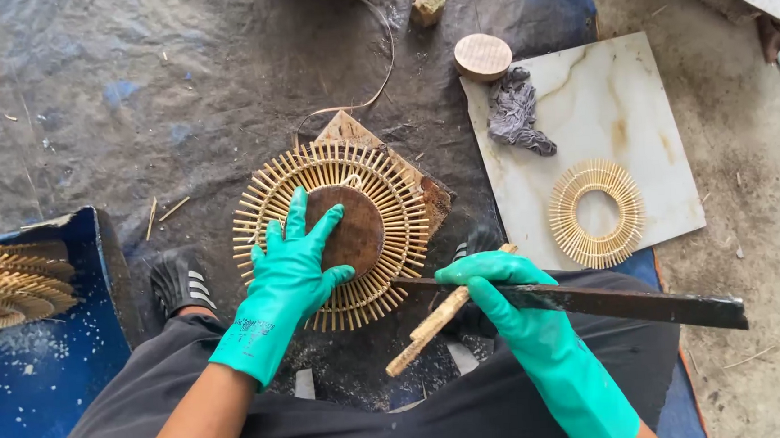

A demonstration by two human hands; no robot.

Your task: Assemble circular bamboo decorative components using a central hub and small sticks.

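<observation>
We press our left hand, gloved in green, flat on the brown wooden disc at the centre of the sunburst of bamboo sticks, fingers spread wide, forearm angled up from our lap. The sunburst lies on a wooden block on the dark tarp. Our right hand, wrist bent inward, wraps its fingers around a long dark blade and a short bamboo stick, just beside the sunburst's lower edge.

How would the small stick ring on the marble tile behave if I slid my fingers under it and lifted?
The small stick ring is probably light: thin pale sticks around an open centre. It may flex or shed sticks, since it looks delicate. Lying flat on the smooth marble tile, it would likely slide rather than roll.
</observation>
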